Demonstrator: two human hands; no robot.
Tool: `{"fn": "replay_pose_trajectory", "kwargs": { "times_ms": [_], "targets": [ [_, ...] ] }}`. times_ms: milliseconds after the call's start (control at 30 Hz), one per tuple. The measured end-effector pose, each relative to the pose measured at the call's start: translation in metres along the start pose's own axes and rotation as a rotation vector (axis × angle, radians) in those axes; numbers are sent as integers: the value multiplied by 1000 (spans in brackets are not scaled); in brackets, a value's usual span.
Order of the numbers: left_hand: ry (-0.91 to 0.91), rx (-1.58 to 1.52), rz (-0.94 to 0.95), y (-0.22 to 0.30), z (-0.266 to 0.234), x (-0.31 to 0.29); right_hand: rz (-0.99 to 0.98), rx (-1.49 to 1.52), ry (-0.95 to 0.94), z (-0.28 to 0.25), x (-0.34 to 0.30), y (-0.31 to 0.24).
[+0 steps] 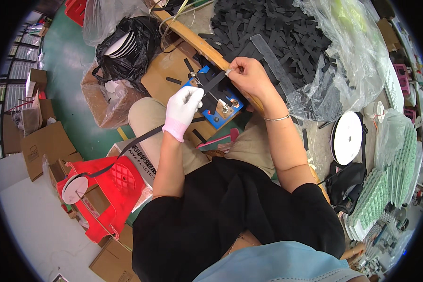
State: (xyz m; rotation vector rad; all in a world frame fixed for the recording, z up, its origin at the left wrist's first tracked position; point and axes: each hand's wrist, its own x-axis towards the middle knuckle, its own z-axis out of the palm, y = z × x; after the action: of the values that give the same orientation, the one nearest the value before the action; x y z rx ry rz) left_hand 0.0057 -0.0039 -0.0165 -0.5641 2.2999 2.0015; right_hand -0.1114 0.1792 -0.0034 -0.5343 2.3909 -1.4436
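Observation:
My left hand (184,108), in a white glove with a pink cuff, pinches a flat black strap (214,82). My right hand (250,76) is bare apart from a pale wrap on a fingertip, and its fingers are closed on the strap's other end. Between both hands the strap is stretched above a blue fixture (213,119) with metal fittings. The strap's tail runs from my left hand down to a white reel (74,190) beside a red plastic stool (126,177).
A large heap of cut black strips (272,35) lies beyond the wooden table edge (207,49), with a clear ruler-like bar (271,62). At right stands a white spool (347,137) near green moulded trays (373,185). A carton (96,101) and a black bag (143,58) sit at left.

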Motion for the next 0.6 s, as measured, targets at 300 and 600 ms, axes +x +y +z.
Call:
{"fn": "replay_pose_trajectory", "kwargs": {
  "times_ms": [300, 600],
  "targets": [
    [13, 130, -56, -22, -18, -1, -54, -298, 145, 7, 4, 9],
    [63, 264, 10, -33, -8, 6, -41, -359, 133, 9, 3, 7]
  ]
}}
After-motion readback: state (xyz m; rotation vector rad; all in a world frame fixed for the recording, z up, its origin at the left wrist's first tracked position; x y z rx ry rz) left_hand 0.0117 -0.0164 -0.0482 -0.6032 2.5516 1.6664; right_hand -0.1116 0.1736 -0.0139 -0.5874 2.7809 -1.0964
